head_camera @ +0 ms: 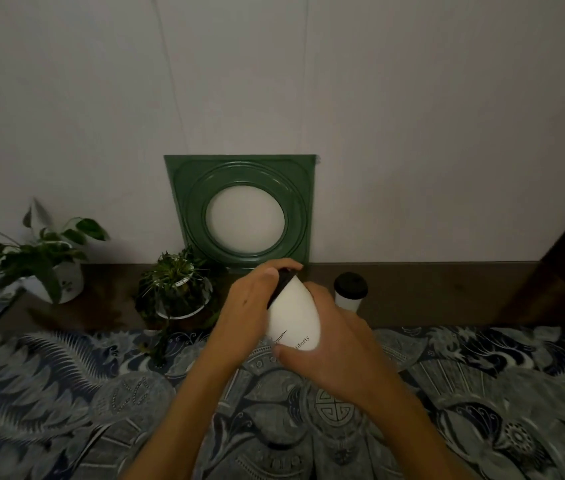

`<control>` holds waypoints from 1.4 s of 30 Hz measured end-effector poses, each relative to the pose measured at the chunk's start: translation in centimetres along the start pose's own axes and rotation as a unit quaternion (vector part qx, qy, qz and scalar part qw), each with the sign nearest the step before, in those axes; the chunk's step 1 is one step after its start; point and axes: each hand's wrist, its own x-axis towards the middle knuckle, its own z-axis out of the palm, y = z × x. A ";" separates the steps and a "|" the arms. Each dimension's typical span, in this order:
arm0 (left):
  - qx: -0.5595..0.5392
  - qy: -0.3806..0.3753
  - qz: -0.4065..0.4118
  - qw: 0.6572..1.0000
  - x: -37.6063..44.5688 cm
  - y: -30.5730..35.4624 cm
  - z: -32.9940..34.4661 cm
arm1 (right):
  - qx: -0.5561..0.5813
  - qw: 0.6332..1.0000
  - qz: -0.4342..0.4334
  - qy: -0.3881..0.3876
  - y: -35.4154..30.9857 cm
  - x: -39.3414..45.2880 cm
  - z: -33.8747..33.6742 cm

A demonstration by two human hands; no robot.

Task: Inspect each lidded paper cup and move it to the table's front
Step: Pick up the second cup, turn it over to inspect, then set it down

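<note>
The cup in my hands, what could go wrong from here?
The held cup is tilted far over, lid away from you; if it holds liquid, a loose lid could leak onto the patterned cloth. The left hand grips at the lid and might pop it. Setting down, mind the second cup behind.

White paper cup point(294, 315) with black lid and dark printed lettering, second white cup point(350, 293) with black lid, blue-grey cloth point(66, 393) patterned with feathers and medallions, dark brown table point(447, 292), green square frame point(239, 171), pale grey wall point(274, 71), green-leaved plants in white pots point(62, 284)
</note>
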 end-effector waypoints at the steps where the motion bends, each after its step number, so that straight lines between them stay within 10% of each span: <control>1: -0.006 0.005 0.004 1.000 -0.6 0.5 0.1 | -0.010 1.000 -0.005 0.002 -0.4 -0.6 -0.4; 18: 0.033 0.006 0.082 0.996 -6.9 5.3 -0.5 | -0.040 0.998 -0.038 -0.001 -3.7 -6.6 -2.4; 32: -0.021 0.104 -0.015 0.994 -7.1 8.0 -0.8 | -0.074 0.994 -0.071 0.038 -5.7 -8.9 -2.4; 42: 0.008 0.053 -0.008 0.999 -7.8 8.6 -0.9 | 0.075 0.996 -0.053 0.021 -5.6 -9.1 -3.1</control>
